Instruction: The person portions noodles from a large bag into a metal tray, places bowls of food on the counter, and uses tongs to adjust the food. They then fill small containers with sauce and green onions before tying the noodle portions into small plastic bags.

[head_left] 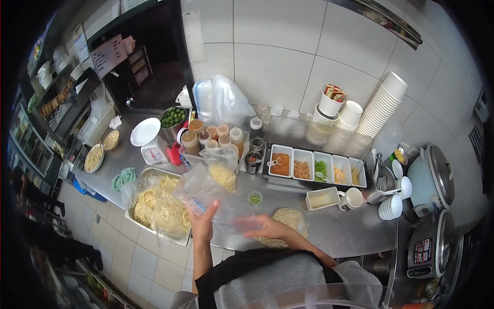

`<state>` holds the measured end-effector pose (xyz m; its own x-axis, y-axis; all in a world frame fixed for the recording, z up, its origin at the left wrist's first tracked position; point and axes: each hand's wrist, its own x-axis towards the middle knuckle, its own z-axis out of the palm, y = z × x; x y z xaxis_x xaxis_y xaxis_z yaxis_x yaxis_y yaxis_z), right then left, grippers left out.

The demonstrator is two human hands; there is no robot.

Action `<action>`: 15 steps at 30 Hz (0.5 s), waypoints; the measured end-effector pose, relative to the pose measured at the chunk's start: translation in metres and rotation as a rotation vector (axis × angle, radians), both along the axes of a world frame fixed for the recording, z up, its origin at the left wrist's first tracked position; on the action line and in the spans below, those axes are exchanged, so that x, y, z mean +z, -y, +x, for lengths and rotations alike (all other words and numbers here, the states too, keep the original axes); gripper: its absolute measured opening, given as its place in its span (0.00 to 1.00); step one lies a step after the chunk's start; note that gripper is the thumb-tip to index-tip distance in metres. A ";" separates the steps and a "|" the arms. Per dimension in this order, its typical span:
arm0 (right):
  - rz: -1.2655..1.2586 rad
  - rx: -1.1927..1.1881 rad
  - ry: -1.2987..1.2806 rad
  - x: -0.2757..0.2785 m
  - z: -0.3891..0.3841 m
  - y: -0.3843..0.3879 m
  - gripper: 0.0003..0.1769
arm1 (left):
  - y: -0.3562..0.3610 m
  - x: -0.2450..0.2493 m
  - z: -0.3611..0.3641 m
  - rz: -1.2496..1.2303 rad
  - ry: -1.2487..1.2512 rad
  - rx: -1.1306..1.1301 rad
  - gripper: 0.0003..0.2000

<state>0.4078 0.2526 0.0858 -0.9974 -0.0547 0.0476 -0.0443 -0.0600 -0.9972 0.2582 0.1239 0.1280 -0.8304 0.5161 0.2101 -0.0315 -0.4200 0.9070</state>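
Clear plastic bags [198, 190] hang from my left hand [202, 220], whose fingers are closed on them. My right hand [260, 225] is to the right, blurred by motion, beside the loose end of the plastic; its grip is unclear. Left of my hands, a metal tray [186, 240] holds yellow noodles [163, 203] partly covered by plastic. A bundle of pale noodles [290, 221] lies on the counter, partly hidden under my right hand and forearm. Beyond my hands are a bag of yellow noodles [222, 176] and a small cup of chopped greens [254, 198].
Sauce bottles [190, 140] and a scale [153, 152] stand at the back left. A topping rack [319, 183] stands at the back right, near stacked cups [382, 105]. A cream container [322, 199] and mug [351, 199] sit to the right, before the cookers [427, 252].
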 end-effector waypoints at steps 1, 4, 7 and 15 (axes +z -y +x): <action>0.010 -0.099 -0.034 0.002 0.005 0.003 0.35 | 0.002 0.006 0.000 -0.010 0.072 0.047 0.50; 0.060 -0.461 -0.221 0.023 0.008 0.011 0.36 | 0.019 -0.007 -0.003 -0.333 -0.495 0.045 0.49; 0.230 -0.628 -0.406 0.053 0.003 0.007 0.27 | 0.027 -0.009 0.014 -0.342 -0.537 -0.269 0.48; 0.725 -0.216 -0.498 0.055 0.005 -0.020 0.08 | 0.029 -0.007 0.025 -0.378 -1.134 -0.282 0.15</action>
<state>0.4126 0.2731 0.1407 -0.8626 -0.0535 0.5031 -0.4184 0.6346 -0.6498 0.2829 0.0946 0.1214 -0.1249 0.8329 0.5391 0.8071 -0.2307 0.5434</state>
